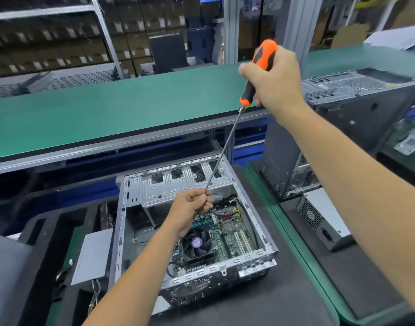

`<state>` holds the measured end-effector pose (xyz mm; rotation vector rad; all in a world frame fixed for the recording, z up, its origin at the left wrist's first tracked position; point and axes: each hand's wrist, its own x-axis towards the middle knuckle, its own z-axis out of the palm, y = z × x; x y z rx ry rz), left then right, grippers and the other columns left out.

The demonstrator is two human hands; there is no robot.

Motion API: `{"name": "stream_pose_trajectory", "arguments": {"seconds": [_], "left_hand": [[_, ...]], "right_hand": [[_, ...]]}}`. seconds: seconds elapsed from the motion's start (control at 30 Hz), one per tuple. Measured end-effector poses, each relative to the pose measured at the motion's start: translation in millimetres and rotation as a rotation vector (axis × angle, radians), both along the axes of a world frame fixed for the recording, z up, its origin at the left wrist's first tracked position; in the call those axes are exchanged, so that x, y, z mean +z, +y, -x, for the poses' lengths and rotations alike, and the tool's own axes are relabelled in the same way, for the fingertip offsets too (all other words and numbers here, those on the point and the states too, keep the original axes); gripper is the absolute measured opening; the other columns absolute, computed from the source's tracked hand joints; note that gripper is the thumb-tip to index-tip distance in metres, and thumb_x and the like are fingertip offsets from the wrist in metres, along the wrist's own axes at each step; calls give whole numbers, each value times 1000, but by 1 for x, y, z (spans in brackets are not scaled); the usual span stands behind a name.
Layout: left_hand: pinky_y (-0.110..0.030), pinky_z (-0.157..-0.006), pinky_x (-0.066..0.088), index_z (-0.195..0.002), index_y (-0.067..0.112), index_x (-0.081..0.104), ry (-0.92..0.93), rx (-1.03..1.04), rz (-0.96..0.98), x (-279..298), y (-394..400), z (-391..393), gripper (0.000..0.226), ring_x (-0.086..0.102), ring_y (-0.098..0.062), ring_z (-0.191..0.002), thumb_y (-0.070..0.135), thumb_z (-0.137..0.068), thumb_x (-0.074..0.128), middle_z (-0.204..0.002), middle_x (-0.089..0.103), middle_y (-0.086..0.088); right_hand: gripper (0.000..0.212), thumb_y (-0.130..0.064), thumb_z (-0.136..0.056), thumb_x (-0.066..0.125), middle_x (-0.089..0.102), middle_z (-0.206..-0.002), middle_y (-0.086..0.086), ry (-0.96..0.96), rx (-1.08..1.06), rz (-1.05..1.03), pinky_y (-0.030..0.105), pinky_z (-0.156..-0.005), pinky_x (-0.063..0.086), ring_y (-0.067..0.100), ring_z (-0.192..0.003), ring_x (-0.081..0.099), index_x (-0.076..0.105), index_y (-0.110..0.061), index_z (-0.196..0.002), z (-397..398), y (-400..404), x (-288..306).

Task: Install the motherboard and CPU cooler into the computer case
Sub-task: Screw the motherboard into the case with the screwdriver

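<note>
An open silver computer case lies flat on the black mat in front of me. Inside it sits the green motherboard, with the black CPU cooler fan on its near left part. My right hand grips the orange and black handle of a long screwdriver, held high above the case. The steel shaft slants down to my left hand, which pinches its lower tip over the motherboard's far edge. The tip itself is hidden by my fingers.
A green conveyor belt runs across behind the case. A second dark case stands upright at the right, with a grey power supply beside it. A grey panel lies in black foam at the left.
</note>
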<state>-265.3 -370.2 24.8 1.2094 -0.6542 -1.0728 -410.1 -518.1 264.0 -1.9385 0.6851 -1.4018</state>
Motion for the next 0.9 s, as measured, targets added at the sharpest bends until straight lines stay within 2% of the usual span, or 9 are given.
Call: {"name": "stream_pose_trajectory", "arguments": {"seconds": [0.1,0.27,0.4,0.53,0.7,0.9], "left_hand": [[-19,-67,54,-100,-1,66,-72,-9,-24,0,-2,2,16,64,-13,-67,-5,-91,54,-80,70,-11],[-24,-70,56,-95,0,67,-226,-9,-98,-5,-3,2,15,66,-19,-72,-9,-86,58,-81,71,-14],[-26,-71,56,-92,-1,67,-271,-20,-118,-7,-5,4,13,66,-20,-70,-9,-81,65,-77,71,-13],[-26,-69,54,-90,0,68,-293,-37,-134,-7,-8,8,10,64,-20,-68,-4,-81,69,-74,69,-13],[-23,-67,54,-89,5,69,-305,-34,-126,-8,-10,12,12,66,-17,-69,-5,-82,66,-77,69,-14],[-21,-65,52,-89,4,68,-336,-54,-114,-11,-13,17,18,65,-14,-67,-10,-88,57,-76,69,-9]], "right_hand": [[19,-15,-81,64,41,-62,8,16,-6,13,33,-49,41,28,-54,45,47,-7,-79,4,-5,-1],[18,-16,-80,65,41,-62,6,49,14,18,32,-51,42,22,-51,43,49,-8,-82,7,-8,-4],[31,-17,-79,65,35,-58,-1,63,18,-9,29,-47,39,22,-51,42,37,-17,-66,6,-10,-6],[35,-19,-79,65,36,-59,2,74,24,-15,30,-48,39,26,-52,44,34,-18,-65,6,-11,-10],[36,-17,-80,66,35,-59,2,72,26,-14,30,-49,39,27,-53,43,33,-18,-64,9,-13,-12],[35,-17,-80,66,35,-58,1,67,32,-25,25,-42,39,25,-49,43,34,-18,-65,15,-14,-12]]}}
